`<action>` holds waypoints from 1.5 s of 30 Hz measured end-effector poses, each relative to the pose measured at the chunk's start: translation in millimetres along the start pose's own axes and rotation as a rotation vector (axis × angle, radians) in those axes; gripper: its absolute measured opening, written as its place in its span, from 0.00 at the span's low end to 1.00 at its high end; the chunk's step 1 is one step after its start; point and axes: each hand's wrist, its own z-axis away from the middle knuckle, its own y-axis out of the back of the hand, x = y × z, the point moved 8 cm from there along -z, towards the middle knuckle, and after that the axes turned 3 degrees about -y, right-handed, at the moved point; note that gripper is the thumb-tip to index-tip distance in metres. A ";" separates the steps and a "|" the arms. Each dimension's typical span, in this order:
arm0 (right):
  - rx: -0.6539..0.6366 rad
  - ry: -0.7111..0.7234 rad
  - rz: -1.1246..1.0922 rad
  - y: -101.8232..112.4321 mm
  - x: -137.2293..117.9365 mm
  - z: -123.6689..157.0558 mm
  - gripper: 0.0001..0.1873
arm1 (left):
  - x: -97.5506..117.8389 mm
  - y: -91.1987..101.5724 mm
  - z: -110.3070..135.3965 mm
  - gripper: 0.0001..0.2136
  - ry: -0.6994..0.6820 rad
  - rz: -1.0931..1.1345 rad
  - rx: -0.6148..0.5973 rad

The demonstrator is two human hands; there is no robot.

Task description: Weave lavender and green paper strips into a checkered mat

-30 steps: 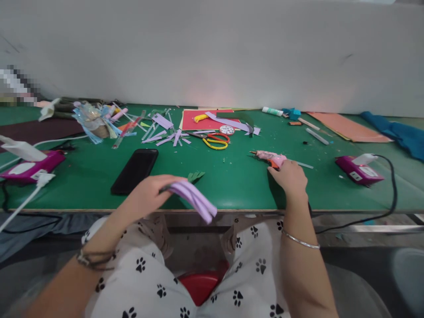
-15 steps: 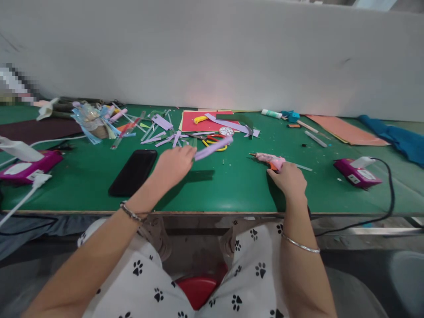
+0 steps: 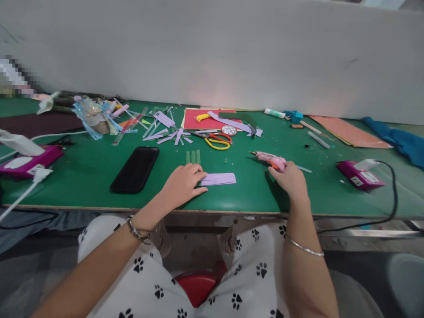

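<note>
My left hand (image 3: 183, 183) rests on the green table (image 3: 232, 190) near its front edge, fingers closed on the left end of a bundle of lilac paper strips (image 3: 219, 179) that lies flat on the surface. Just behind that hand lie green paper strips (image 3: 193, 156). My right hand (image 3: 291, 179) is wrapped round the handle of a pink glue gun (image 3: 270, 158), whose nozzle points left and rests on the table.
A black phone (image 3: 135, 169) lies left of my left hand. Yellow-and-red scissors (image 3: 215, 141), red card (image 3: 198, 119) and several cut strips lie further back. Magenta boxes (image 3: 359, 176) (image 3: 28, 161) with cables sit at both sides. Orange sheet (image 3: 347, 130) and blue cloth (image 3: 400, 139) are far right.
My left hand lifted the lilac strips from over my lap, swung them out over the table, then laid them flat near the front edge. My right hand stayed on the glue gun.
</note>
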 end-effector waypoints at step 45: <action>0.168 0.397 -0.327 10.5 -45.1 52.8 0.22 | -46.4 -7.7 20.1 0.04 0.501 0.826 0.367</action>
